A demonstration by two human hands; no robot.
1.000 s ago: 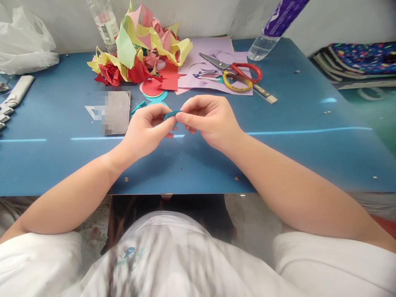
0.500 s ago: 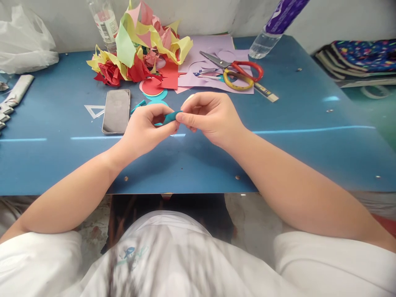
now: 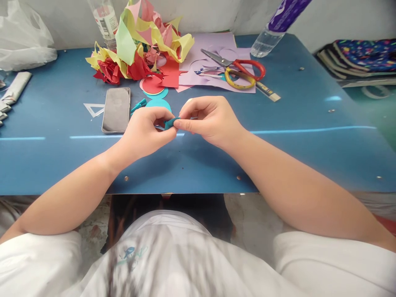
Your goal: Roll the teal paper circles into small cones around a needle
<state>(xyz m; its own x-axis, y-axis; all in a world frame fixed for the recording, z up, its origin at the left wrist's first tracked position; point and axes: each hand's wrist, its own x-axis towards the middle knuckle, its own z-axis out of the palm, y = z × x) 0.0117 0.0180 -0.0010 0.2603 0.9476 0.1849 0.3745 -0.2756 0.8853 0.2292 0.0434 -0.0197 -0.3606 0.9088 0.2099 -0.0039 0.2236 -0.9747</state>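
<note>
A small folded piece of teal paper [image 3: 170, 123] is pinched between my two hands, above the middle of the blue table. My left hand [image 3: 148, 127] grips its left side with thumb and fingers. At its right end, the thumb and fingertips of my right hand [image 3: 210, 119] close on it. Part of the paper is hidden by my fingers. Just beyond my left hand lie blue paper circles [image 3: 161, 105] and a narrow teal rolled or folded piece [image 3: 138, 105]. Red and pink paper circles [image 3: 151, 85] lie in a pile farther back.
Left of my hands lie a phone [image 3: 116, 110] and a set square [image 3: 93, 109]. Crumpled coloured paper [image 3: 136, 45] and a bottle [image 3: 105, 24] stand behind. Scissors [image 3: 239, 74] rest on purple paper [image 3: 213, 41], beside a tilted water bottle [image 3: 266, 41]. A plastic bag [image 3: 24, 37] sits back left.
Both hands have come slightly lower and closer together, and less of the teal paper shows between them. More of a blue circle behind is visible.
</note>
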